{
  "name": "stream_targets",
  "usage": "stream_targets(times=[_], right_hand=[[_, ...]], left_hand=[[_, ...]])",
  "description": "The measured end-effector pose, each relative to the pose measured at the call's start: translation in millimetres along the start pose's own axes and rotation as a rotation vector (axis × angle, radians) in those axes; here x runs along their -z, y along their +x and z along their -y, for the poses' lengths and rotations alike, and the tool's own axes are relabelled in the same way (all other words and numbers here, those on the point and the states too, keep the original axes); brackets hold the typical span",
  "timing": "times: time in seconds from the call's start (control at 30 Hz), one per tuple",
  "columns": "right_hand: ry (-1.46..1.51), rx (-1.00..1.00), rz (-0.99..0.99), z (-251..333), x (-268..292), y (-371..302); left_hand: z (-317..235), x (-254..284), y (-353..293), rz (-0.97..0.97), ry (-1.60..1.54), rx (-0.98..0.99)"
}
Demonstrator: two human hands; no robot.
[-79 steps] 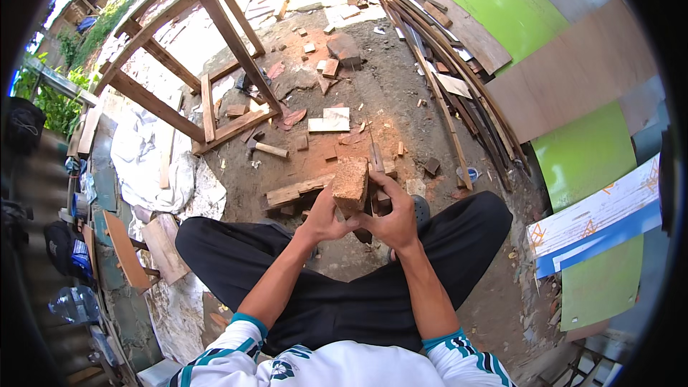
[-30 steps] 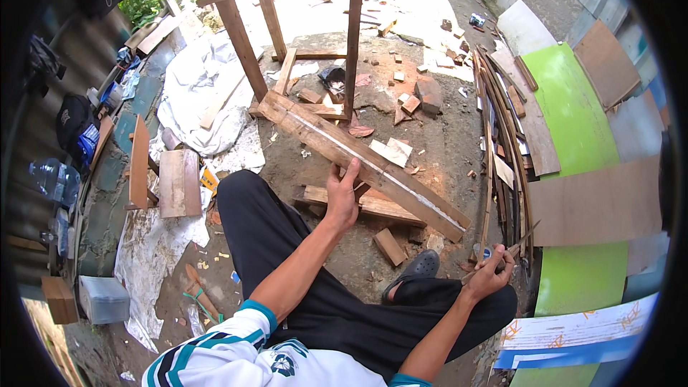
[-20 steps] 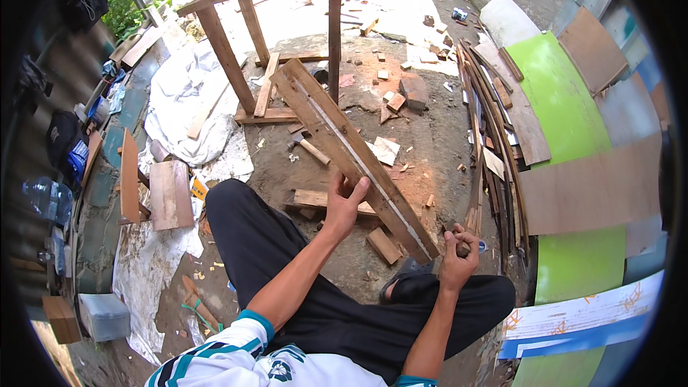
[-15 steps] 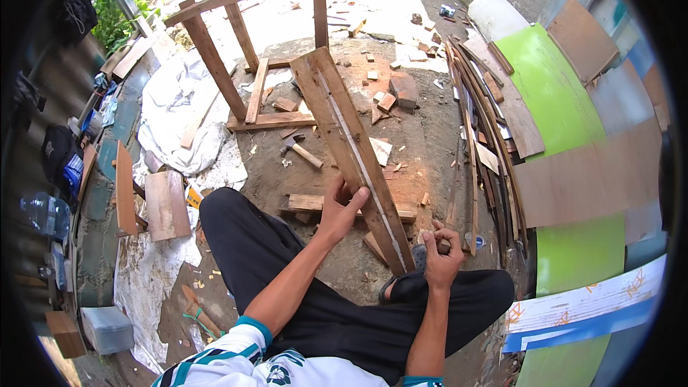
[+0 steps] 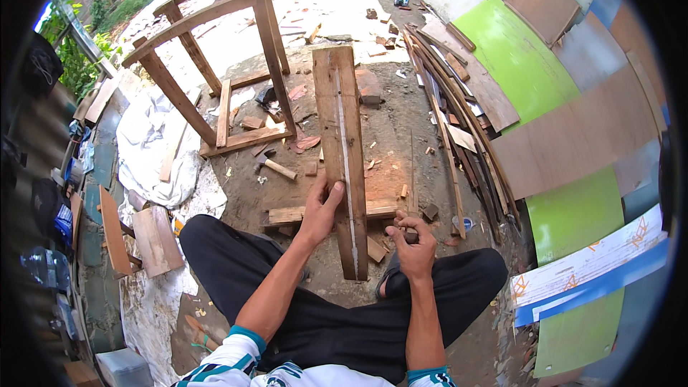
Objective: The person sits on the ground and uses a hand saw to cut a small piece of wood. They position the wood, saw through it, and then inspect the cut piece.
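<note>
My left hand (image 5: 320,213) is closed on the left edge of a long brown wooden board (image 5: 330,115), gripping it below its middle, thumb on its face. The board stands nearly lengthwise before me, with a white strip (image 5: 346,172) running down its face. To the right of the board's lower end, apart from it, my right hand (image 5: 416,251) is closed around a short brown handle-like piece (image 5: 411,237); its far end cannot be made out. Behind the board a wooden block (image 5: 287,215) lies across the ground between my knees.
A hammer (image 5: 275,165) lies on the ground beyond my left hand. A wooden frame (image 5: 208,142) stands farther off at left, beside a white cloth (image 5: 147,150). Thin wood strips (image 5: 459,122) and green sheets (image 5: 566,229) lie at right. Offcuts are scattered ahead.
The board has turned from a leftward slant to nearly straight up and down. My right hand still grips the handle-like piece. The whole view has shifted, moving the surroundings leftward.
</note>
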State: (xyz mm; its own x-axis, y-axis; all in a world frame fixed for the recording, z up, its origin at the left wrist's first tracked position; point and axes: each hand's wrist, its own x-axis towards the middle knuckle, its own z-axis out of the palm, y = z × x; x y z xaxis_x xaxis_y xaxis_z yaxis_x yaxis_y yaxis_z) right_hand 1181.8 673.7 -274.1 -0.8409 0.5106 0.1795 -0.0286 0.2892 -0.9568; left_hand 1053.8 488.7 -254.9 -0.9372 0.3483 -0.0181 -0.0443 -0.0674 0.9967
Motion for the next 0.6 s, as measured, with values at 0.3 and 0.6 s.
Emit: stream_targets(times=[0.3, 0.6], right_hand=[[-0.003, -0.125, -0.204, -2.3, 6.8, 9.8], [-0.205, -0.256, -0.247, -1.1, -1.1, 27.9]], left_hand=[[-39.7, -3.6, 77.1, 0.094, -0.071, 0.047], [-119.2, -25.3, 132.1, 0.036, -0.101, 0.294]])
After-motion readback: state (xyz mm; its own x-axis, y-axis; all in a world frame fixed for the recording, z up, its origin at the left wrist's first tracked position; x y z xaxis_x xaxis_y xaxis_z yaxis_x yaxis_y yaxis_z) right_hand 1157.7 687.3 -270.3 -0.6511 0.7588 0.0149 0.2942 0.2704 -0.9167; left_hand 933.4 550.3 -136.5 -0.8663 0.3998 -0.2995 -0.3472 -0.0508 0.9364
